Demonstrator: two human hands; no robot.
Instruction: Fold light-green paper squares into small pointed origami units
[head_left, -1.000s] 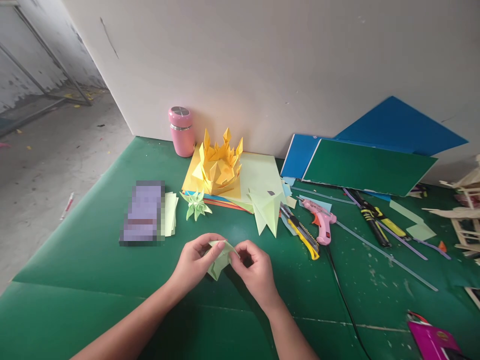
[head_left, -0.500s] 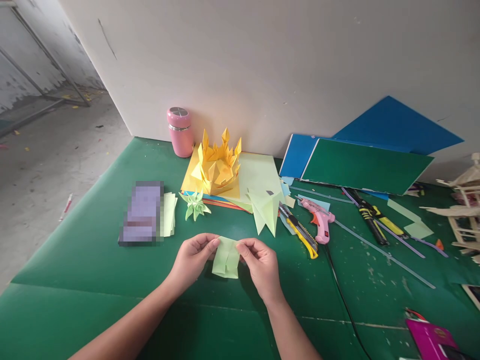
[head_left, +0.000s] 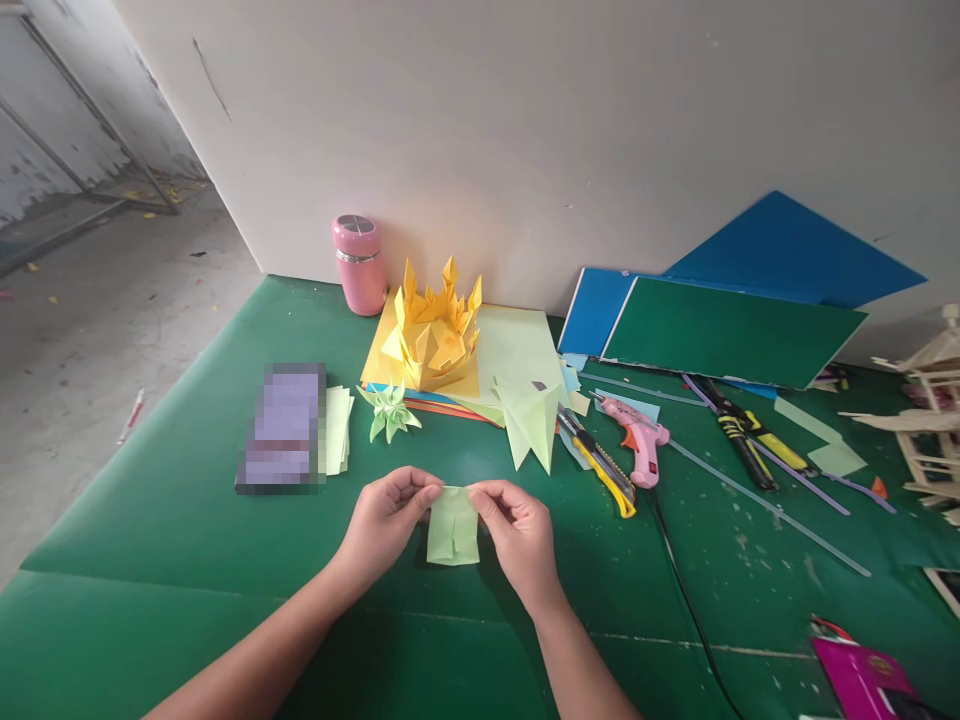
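Note:
A small folded piece of light green paper [head_left: 454,530] is pinched at its two top corners, its creased face toward me and a slit-like fold running up its lower middle. My left hand [head_left: 390,515] closes thumb and fingers on the top left corner. On the top right corner, my right hand [head_left: 521,530] grips in the same way. Just beyond my hands lie a green folded paper flower [head_left: 388,410] and a pointed piece of folded pale green paper [head_left: 529,415]. A yellow folded-paper crown [head_left: 439,340] stands behind them on stacked paper sheets [head_left: 517,335].
Green paper slips [head_left: 337,430] lie beside a blurred-out phone-like object [head_left: 285,425] at left. A pink flask [head_left: 360,270] stands near the wall. To the right are a yellow utility knife [head_left: 604,465], a pink glue gun [head_left: 637,435] with a cord, and black-yellow pliers [head_left: 742,440].
The folded paper has tipped and dropped slightly toward me, so its face now hangs straighter between my hands. Both hands keep their pinch.

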